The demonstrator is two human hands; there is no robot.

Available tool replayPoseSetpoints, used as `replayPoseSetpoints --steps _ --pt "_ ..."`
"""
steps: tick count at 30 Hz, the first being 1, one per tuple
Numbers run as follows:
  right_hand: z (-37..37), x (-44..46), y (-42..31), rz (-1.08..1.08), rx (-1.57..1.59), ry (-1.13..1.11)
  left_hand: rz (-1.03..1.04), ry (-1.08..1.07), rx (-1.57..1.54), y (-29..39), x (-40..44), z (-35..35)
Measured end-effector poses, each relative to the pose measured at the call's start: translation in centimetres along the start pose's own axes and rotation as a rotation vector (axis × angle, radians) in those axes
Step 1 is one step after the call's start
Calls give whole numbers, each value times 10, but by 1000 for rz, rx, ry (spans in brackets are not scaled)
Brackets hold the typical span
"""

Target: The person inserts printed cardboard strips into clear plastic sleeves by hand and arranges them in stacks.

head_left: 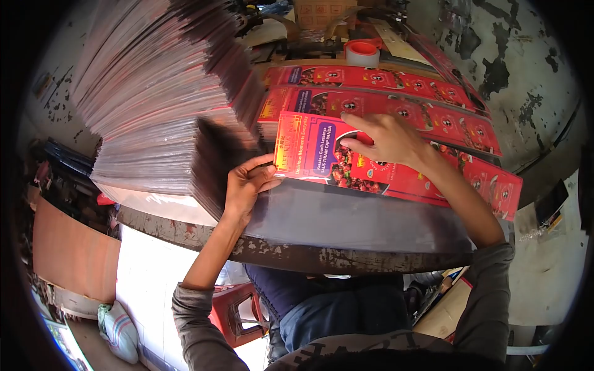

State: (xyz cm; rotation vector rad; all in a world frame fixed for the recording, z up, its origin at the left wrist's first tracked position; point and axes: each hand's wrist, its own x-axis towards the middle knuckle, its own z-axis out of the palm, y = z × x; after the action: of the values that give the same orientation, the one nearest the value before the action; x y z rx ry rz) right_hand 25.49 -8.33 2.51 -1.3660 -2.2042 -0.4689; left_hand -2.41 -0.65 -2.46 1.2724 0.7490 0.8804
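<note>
A long red printed card strip (396,176) with food pictures and a purple label lies tilted across the table in front of me. At its left end, my left hand (246,185) pinches the lower corner between thumb and fingers. Over its upper edge rests my right hand (390,141), thumb and forefinger apart, touching the printed face. Under the strip and nearer to me, clear plastic sheeting (346,213) covers the tabletop. Behind it lie more red strips (377,110) in rows, partly covered by the one at my hands.
A tall, leaning stack of plastic-covered sheets (161,111) rises at the left. A roll of tape (362,53) stands at the back. The dark, worn table edge (346,260) curves before my lap, and a red stool (238,312) stands below.
</note>
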Motion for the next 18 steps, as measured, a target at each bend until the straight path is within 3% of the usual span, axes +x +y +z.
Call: replayPoseSetpoints --steps 7,11,14,18 --pt "6 2 2 -3 168 -122 6 1 -7 0 1 -3" --pt "23 -3 5 -49 177 50 51 -29 13 2 2 0" --pt "2 4 9 40 57 33 44 -12 -50 6 2 2" --pt "-8 6 17 75 -44 148 -32 -265 88 9 -4 -1"
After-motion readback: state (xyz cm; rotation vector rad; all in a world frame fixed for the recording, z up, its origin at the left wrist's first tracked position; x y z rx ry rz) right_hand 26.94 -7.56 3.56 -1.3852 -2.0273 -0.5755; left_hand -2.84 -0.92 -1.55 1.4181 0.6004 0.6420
